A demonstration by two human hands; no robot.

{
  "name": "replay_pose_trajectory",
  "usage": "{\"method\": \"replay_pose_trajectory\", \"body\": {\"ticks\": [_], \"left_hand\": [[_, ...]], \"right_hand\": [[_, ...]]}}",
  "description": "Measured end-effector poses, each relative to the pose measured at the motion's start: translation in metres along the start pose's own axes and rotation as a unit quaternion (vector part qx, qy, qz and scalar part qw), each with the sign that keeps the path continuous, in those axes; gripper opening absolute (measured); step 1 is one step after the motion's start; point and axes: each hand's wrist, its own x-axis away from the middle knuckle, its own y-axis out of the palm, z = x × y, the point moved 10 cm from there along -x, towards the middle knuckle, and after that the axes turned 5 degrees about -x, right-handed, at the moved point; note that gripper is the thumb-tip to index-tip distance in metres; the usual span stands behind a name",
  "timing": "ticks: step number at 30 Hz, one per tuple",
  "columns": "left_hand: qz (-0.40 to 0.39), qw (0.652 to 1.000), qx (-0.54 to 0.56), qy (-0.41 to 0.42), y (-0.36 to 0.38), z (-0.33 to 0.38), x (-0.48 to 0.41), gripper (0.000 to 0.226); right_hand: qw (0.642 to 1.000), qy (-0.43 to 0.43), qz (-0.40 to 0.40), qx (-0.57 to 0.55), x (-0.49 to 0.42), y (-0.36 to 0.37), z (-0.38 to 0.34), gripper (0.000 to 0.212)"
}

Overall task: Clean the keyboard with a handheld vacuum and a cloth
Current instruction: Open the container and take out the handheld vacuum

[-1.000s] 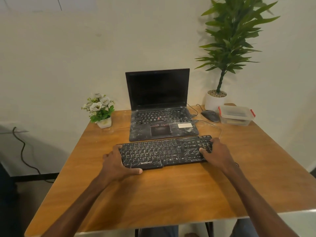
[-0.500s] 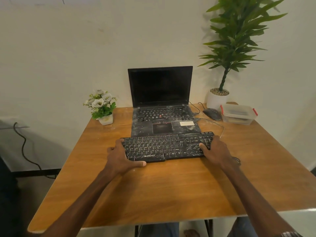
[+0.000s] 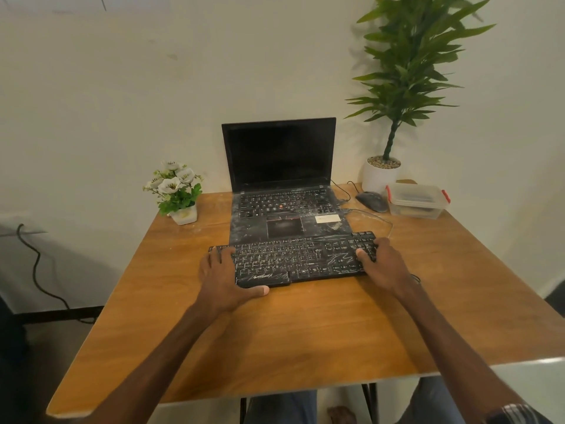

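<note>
Clamping keyboard [image 3: 293, 258] by both ends — left hand [image 3: 224, 276] & right hand [image 3: 383, 264] grip it, flat on table [image 3: 305, 332].

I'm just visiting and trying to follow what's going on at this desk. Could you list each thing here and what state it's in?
Keyboard: flat on the table, dusty, held at both ends.
Left hand: gripping the keyboard's left end.
Right hand: gripping its right end.
Laptop: lid open, screen dark, dusty.
Mouse: untouched beside the laptop.
Plastic container: lid on.
Vacuum and cloth: not in view.
</note>
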Motion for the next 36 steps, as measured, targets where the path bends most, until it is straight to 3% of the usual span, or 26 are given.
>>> {"method": "replay_pose_trajectory", "body": {"ticks": [5, 10, 18, 21, 26, 32, 36], "left_hand": [[-0.047, 0.997, -0.012, 0.056, 0.017, 0.055, -0.013, 0.108], [-0.050, 0.990, -0.013, 0.134, 0.031, 0.131, -0.039, 0.080], [-0.083, 0.967, 0.026, 0.241, 0.057, 0.275, -0.087, 0.051], [-0.086, 0.960, 0.060, 0.258, 0.062, 0.328, -0.114, 0.050], [-0.128, 0.954, 0.093, 0.256, 0.091, 0.390, -0.153, 0.051], [-0.188, 0.944, 0.132, 0.237, 0.129, 0.408, -0.167, 0.064], [-0.196, 0.932, 0.236, 0.195, 0.128, 0.395, -0.170, 0.062]], "right_hand": [[0.999, -0.023, 0.025, 0.002, -0.005, -0.023, 0.004, 0.043], [0.998, 0.015, 0.048, -0.029, -0.017, -0.058, 0.023, 0.045], [0.981, 0.030, 0.177, -0.069, -0.056, -0.126, 0.071, 0.040], [0.964, 0.087, 0.222, -0.117, -0.079, -0.151, 0.097, 0.054], [0.951, 0.174, 0.195, -0.162, -0.129, -0.157, 0.137, 0.076], [0.945, 0.175, 0.199, -0.192, -0.164, -0.154, 0.150, 0.045], [0.924, 0.205, 0.246, -0.207, -0.155, -0.158, 0.155, 0.034]]}}
